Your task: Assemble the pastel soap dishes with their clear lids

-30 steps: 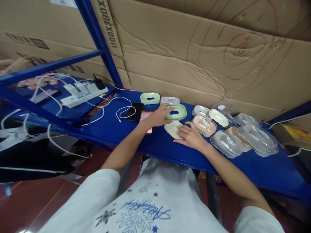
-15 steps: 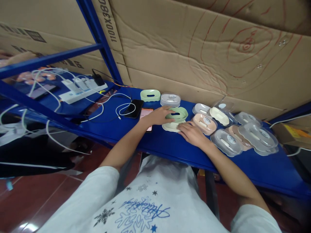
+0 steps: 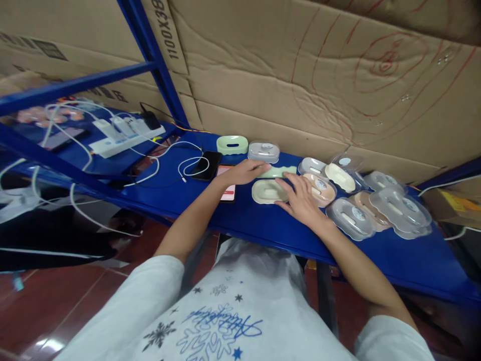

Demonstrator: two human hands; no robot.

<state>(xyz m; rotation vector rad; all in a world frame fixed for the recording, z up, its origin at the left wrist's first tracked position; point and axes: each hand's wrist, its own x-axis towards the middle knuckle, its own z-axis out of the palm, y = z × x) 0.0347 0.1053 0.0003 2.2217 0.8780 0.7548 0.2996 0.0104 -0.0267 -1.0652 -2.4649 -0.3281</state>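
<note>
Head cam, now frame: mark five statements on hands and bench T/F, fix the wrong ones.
1. The left hand holds a light-green dish. True.
2. The pale dish sits on top of it. False: it lies on the blue table, nearer the person.
3. A white cable crosses the black phone. True.
4. The right hand is out of view. False: it is at the pale dish's right end.
5. The power strip is left of both hands. True.

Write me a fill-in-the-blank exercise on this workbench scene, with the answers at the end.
1. The oval plastic dish gripped by the left hand is pale ____.
2. The smooth table under the cream oval plastic dish is ____.
3. A clear-covered peach plastic dish lies beside the ____ hand.
4. A looped ____ cable lies partly across the black rectangular phone.

Green; blue; right; white.
</note>
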